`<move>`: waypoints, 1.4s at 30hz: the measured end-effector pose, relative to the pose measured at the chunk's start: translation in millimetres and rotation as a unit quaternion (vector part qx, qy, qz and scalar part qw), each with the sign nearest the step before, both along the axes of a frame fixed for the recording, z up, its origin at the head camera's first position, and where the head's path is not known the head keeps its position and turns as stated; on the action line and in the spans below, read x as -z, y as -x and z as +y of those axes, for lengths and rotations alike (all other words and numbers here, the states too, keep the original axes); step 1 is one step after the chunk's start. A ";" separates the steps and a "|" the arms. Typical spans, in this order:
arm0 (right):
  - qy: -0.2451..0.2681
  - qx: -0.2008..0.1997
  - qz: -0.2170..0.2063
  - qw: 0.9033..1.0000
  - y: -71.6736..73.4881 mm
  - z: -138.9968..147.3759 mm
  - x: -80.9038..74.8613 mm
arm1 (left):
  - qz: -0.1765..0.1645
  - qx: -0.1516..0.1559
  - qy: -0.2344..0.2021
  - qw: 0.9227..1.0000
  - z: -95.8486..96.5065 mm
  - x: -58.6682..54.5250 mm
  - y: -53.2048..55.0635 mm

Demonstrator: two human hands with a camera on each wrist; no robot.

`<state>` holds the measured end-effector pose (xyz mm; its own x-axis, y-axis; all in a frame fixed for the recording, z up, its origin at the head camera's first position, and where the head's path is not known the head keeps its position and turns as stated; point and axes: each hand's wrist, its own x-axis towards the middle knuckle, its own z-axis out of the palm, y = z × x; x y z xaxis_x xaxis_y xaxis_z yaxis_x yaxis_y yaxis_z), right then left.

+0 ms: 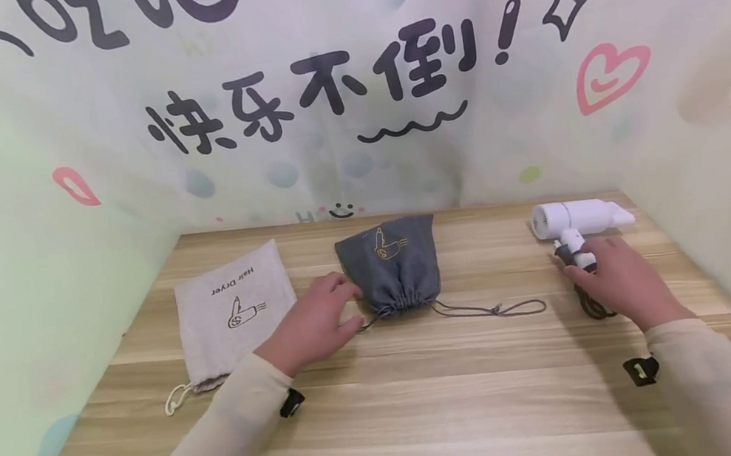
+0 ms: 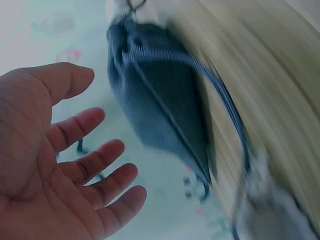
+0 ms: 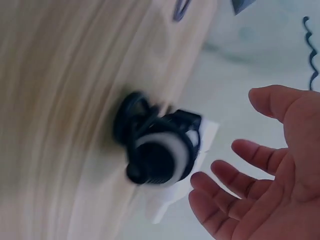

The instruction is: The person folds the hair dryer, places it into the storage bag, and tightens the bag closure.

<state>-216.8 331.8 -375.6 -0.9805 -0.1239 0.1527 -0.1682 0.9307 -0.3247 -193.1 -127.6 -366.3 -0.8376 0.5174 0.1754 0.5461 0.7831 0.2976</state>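
Observation:
My left hand (image 1: 318, 318) hovers at the left side of a dark grey drawstring bag (image 1: 403, 265) printed with a yellow hair dryer picture. In the left wrist view its fingers (image 2: 107, 157) are spread and hold nothing, apart from the bag (image 2: 155, 95). My right hand (image 1: 625, 279) is over the handle end of a white hair dryer (image 1: 581, 217), whose black cord (image 1: 593, 304) is bunched by the handle. The right wrist view shows a gap between the relaxed fingers (image 3: 250, 187) and the coiled cord (image 3: 131, 112).
At the left lies a pale drawstring bag (image 1: 233, 309) marked "Hair Dryer". The grey bag's string (image 1: 481, 310) trails rightward over the wooden table (image 1: 464, 403). A printed cloth wall (image 1: 333, 172) stands behind the table, with walls at both sides.

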 end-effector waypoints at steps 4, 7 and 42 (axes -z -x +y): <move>0.000 0.003 -0.014 1.000 13.0 10.6 4.1 | 0.003 0.030 0.030 0.999 25.7 0.8 5.2; 0.001 0.006 -0.028 1.000 21.9 15.7 6.1 | 0.016 0.045 0.042 0.998 35.6 1.7 7.1; -0.003 0.052 -0.144 0.988 60.2 18.7 23.0 | -0.092 -0.165 0.019 0.982 -99.4 27.4 38.2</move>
<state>-277.0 350.5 -398.6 -0.9908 -0.0198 -0.1339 0.0272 0.9400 -0.3400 -231.3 -227.0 -393.8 -0.9766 0.2150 -0.0085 0.1999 0.9212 0.3338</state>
